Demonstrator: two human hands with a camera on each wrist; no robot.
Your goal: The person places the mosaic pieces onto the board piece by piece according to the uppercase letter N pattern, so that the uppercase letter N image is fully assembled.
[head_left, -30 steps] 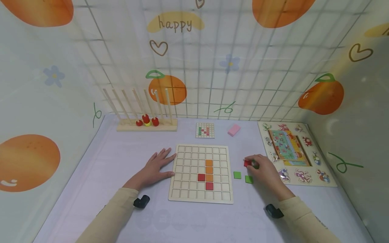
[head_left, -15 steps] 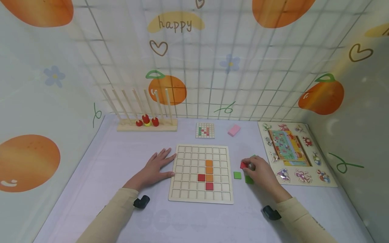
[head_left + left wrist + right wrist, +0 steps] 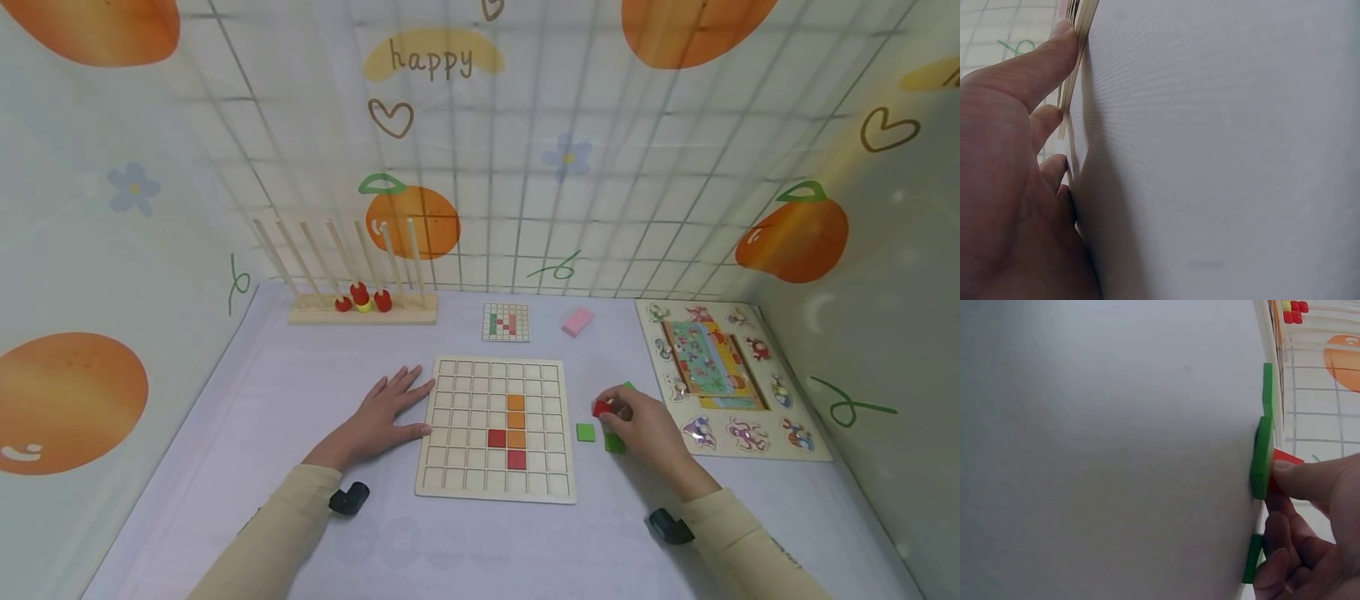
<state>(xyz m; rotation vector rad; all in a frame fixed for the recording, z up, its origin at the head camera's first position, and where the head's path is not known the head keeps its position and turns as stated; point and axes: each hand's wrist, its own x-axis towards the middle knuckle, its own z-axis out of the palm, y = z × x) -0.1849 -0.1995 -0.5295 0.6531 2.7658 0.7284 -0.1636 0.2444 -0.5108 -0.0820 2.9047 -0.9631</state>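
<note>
A wooden grid board [image 3: 465, 475] lies at the middle of the table, with orange tiles [image 3: 516, 420] in one column and red tiles [image 3: 497, 438] beside and below them. My left hand [image 3: 382, 417] rests flat with spread fingers, thumb and fingertips at the board's left edge; the left wrist view shows the thumb [image 3: 1041, 65] against that edge. To the right of the board, my right hand [image 3: 641, 421] pinches a red tile [image 3: 602, 408] between thumb and fingers. Green tiles [image 3: 586, 432] lie around and under this hand; a thicker green tile [image 3: 1261, 459] stands close to the red one in the right wrist view.
Behind the board lie a small pattern card [image 3: 506, 322] and a pink block [image 3: 577, 322]. A wooden peg rack [image 3: 315, 316] with several red and yellow beads stands at the back left. On the right is an animal puzzle board [image 3: 750, 446]. A printed curtain surrounds the table.
My right hand has moved slightly left with the red tile, uncovering part of a green tile behind it. The left hand and the board have stayed in place.
</note>
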